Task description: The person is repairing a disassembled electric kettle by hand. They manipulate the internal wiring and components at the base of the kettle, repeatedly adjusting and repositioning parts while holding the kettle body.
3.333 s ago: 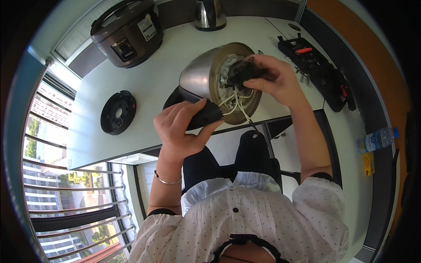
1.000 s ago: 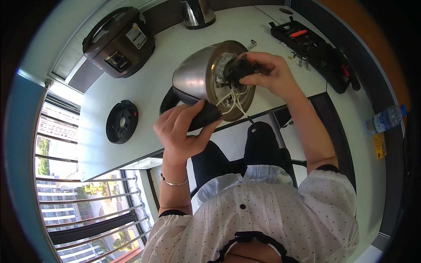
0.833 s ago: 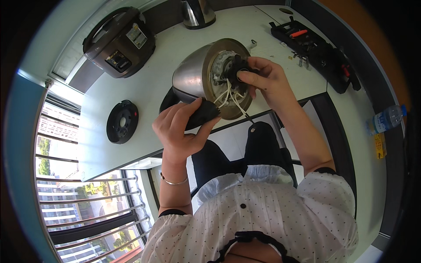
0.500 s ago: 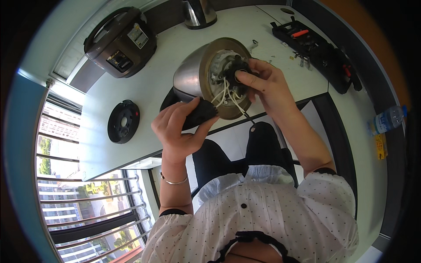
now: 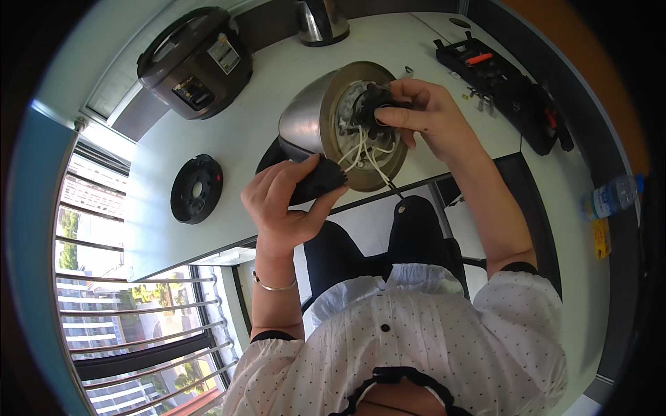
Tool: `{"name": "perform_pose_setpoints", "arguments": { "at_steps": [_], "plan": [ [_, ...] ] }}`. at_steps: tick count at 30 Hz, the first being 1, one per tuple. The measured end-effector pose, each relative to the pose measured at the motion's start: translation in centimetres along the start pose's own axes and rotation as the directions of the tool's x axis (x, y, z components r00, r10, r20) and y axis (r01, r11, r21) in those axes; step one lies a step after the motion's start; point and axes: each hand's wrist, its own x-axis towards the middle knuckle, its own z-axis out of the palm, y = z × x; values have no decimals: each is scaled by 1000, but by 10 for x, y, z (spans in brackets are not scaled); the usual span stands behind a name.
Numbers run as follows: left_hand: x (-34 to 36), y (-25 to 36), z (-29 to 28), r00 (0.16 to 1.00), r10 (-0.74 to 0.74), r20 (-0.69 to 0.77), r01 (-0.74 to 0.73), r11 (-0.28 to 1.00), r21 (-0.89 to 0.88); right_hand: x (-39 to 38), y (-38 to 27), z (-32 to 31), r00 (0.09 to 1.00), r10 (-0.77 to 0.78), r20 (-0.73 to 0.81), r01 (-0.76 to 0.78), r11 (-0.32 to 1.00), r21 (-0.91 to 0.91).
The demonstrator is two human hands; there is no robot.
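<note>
A steel electric kettle [image 5: 309, 121] lies on its side on the white table [image 5: 277, 76], its round underside turned toward me. My left hand [image 5: 284, 201] grips the kettle's black handle [image 5: 316, 184]. My right hand [image 5: 423, 114] pinches a black round part [image 5: 371, 107] at the middle of the underside. White wires [image 5: 361, 152] hang out from that spot across the open base.
A dark rice cooker [image 5: 198, 59] stands at the far left, a second steel kettle [image 5: 320, 19] at the back. A black round base plate [image 5: 196, 188] lies near the table's left edge. A black tool tray [image 5: 503, 76] sits at right. A water bottle [image 5: 610, 197] lies on the floor.
The kettle's underside has turned a little more toward me, and my right hand has shifted its hold on the black part at the middle. My left hand keeps its grip on the handle.
</note>
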Motion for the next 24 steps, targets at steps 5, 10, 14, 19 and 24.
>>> {"name": "perform_pose_setpoints", "arguments": {
  "at_steps": [5,10,14,19,24],
  "plan": [
    [2,0,2,1000,4,-8,-4,1000,-3,-18,8,20,969,131,-211,-76,965,250],
    [3,4,2,1000,27,12,-27,999,24,-27,10,26,951,220,-218,-114,904,412],
    [2,3,2,999,51,-18,-51,999,14,-23,18,26,981,70,-183,5,925,380],
    [1,1,-1,999,34,-13,-34,999,-12,-11,20,8,975,-216,-55,219,973,67],
    [3,5,-1,997,68,31,-68,998,-3,5,17,-23,940,-302,160,318,944,-89]
  ]
}}
